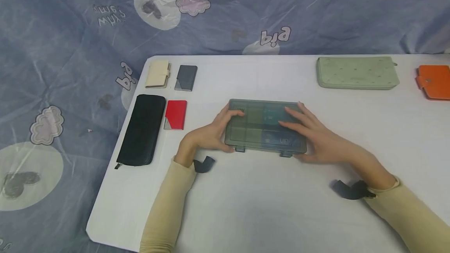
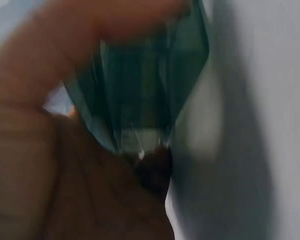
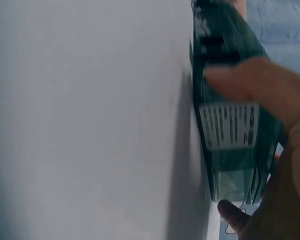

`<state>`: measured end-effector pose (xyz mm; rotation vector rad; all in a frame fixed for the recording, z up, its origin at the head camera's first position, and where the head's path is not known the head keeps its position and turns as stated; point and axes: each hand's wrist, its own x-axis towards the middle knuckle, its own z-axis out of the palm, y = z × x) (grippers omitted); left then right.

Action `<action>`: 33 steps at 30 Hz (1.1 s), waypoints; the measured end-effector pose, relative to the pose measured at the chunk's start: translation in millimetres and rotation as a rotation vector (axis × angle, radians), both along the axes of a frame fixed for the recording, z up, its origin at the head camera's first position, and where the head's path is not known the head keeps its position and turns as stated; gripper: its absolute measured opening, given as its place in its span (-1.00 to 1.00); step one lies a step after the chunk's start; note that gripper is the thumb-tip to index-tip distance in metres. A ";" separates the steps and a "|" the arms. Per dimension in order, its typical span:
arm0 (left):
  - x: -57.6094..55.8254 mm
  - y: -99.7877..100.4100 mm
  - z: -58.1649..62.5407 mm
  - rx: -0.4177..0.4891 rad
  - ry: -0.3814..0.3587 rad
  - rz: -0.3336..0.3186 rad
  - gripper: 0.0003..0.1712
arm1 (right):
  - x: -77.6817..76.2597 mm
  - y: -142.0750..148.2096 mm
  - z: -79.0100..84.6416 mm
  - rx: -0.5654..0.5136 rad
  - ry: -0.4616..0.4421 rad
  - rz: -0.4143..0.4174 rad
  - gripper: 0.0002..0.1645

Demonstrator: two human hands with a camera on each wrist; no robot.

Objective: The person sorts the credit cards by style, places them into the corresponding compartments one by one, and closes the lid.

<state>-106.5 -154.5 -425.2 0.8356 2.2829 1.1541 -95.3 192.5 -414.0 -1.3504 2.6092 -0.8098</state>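
A translucent dark green plastic case lies lid up in the middle of the white table, two latches along its near side. Green and blue compartments or contents show dimly through its lid. My left hand grips its left end, a finger bent over the lid and the thumb at the near corner. At the opposite end, my right hand holds the case, fingers over the lid and thumb by the near right corner. A white barcode label is on the case's side in the right wrist view.
At the left lie a black zip wallet, a red card holder, a grey card holder and a cream wallet. A light green wallet and an orange wallet lie at the far right. Patterned blue cloth borders the table.
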 end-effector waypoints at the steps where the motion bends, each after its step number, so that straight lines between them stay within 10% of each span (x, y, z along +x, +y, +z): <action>1: 0.3 1.8 0.8 -0.005 0.023 -0.003 0.16 | 1.1 -1.1 0.0 0.005 0.013 -0.011 0.15; 10: 5.5 11.1 4.1 -0.081 0.058 0.059 0.24 | 8.0 -10.3 -2.2 0.075 0.126 -0.103 0.19; 33: 8.5 12.0 9.0 -0.107 -0.001 0.110 0.23 | 9.4 -11.5 -6.3 0.003 0.079 -0.146 0.12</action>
